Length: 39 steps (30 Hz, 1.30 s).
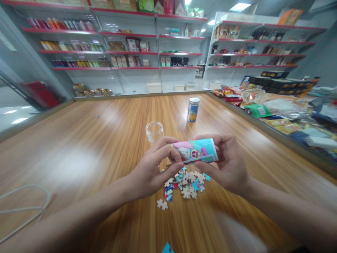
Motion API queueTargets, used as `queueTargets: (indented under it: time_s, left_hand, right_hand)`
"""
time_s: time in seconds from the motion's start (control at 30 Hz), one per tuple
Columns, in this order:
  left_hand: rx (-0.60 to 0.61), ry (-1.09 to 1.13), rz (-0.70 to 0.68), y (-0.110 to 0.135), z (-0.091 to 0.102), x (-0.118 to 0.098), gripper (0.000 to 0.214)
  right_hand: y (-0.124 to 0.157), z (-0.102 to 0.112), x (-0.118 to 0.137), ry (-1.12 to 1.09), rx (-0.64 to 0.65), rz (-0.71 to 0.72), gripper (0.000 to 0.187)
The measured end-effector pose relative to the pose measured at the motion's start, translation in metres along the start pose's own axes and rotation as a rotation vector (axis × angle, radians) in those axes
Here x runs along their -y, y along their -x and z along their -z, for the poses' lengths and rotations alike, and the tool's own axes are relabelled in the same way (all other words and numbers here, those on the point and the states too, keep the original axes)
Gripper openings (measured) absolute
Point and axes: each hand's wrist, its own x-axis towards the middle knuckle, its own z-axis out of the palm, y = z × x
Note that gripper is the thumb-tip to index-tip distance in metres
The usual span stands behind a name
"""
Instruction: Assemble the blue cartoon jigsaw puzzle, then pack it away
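Observation:
Between my two hands is a rolled sheet of printed paper (201, 151), lying sideways, pink and turquoise with cartoon figures. My left hand (158, 163) is closed around its left end, thumb below and fingers over the top. At the right end my right hand (228, 161) grips it with the thumb underneath; some of its fingers are hidden behind the roll. Below it on the table lies a loose pile of jigsaw pieces (188, 186), some plain wood side up, others coloured. One piece (162, 204) lies apart, nearer me. Behind my left hand stands a clear glass (154, 130).
A can with a blue and yellow label (193, 110) stands farther back on the wooden table (118, 116). A white cable (39, 207) lies at left. Packaged goods (263, 109) crowd the right side. Stocked shelves (131, 34) line the back. A blue piece (167, 248) is at the front edge.

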Motion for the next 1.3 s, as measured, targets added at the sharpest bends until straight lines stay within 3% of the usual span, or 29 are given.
queueTargets:
  time_s: [0.07, 0.1, 0.17, 0.2, 0.27, 0.37, 0.47, 0.6, 0.7, 0.83, 1.0, 1.07, 1.2, 1.3]
  left_hand:
    - [-0.156, -0.105, -0.057, 0.001, 0.001, 0.010, 0.008]
    - [-0.301, -0.177, -0.072, 0.002, 0.002, 0.018, 0.015]
    - [-0.622, -0.266, 0.001, 0.002, 0.005, 0.040, 0.052]
    - [-0.672, -0.269, 0.095, 0.002, 0.005, 0.052, 0.072]
    - [-0.547, -0.164, 0.280, 0.002, 0.006, 0.075, 0.089]
    - [-0.284, 0.016, 0.388, 0.003, 0.004, 0.093, 0.073]
    - [-0.206, -0.140, 0.233, 0.004, 0.003, 0.086, 0.061]
    - [-0.091, -0.383, 0.014, 0.002, 0.005, 0.060, 0.069]
    - [-0.038, -0.398, 0.020, 0.001, 0.004, 0.050, 0.069]
    - [-0.053, -0.371, 0.062, 0.002, 0.001, 0.051, 0.068]
    - [0.070, -0.460, -0.059, 0.005, -0.002, 0.052, 0.074]
    - [0.080, -0.434, -0.057, 0.006, -0.005, 0.045, 0.078]
    - [0.141, -0.312, -0.026, 0.007, -0.011, 0.027, 0.083]
    - [0.126, -0.193, 0.018, 0.006, -0.011, 0.026, 0.077]
  right_hand:
    - [0.000, -0.003, 0.000, -0.075, -0.032, -0.091, 0.058]
    - [0.000, -0.003, -0.001, -0.088, -0.042, -0.121, 0.059]
    - [-0.003, -0.002, -0.004, -0.101, -0.057, -0.151, 0.054]
    - [-0.004, -0.001, -0.006, -0.106, -0.062, -0.154, 0.049]
    - [-0.006, 0.000, -0.011, -0.120, -0.070, -0.156, 0.039]
    - [-0.007, 0.000, -0.015, -0.137, -0.098, -0.156, 0.035]
    - [-0.008, -0.002, -0.014, -0.118, -0.172, -0.108, 0.033]
    - [-0.008, -0.001, -0.010, -0.039, -0.234, -0.001, 0.030]
    - [-0.006, 0.003, -0.011, 0.076, -0.176, 0.043, 0.029]
    - [-0.009, 0.012, -0.011, 0.296, -0.060, 0.138, 0.028]
    - [-0.013, 0.016, -0.004, 0.517, 0.146, 0.190, 0.023]
    - [-0.010, 0.012, -0.004, 0.551, 0.229, 0.178, 0.040]
    - [0.002, -0.003, -0.015, 0.606, 0.503, 0.200, 0.106]
    - [0.004, -0.005, -0.023, 0.630, 0.543, 0.195, 0.104]
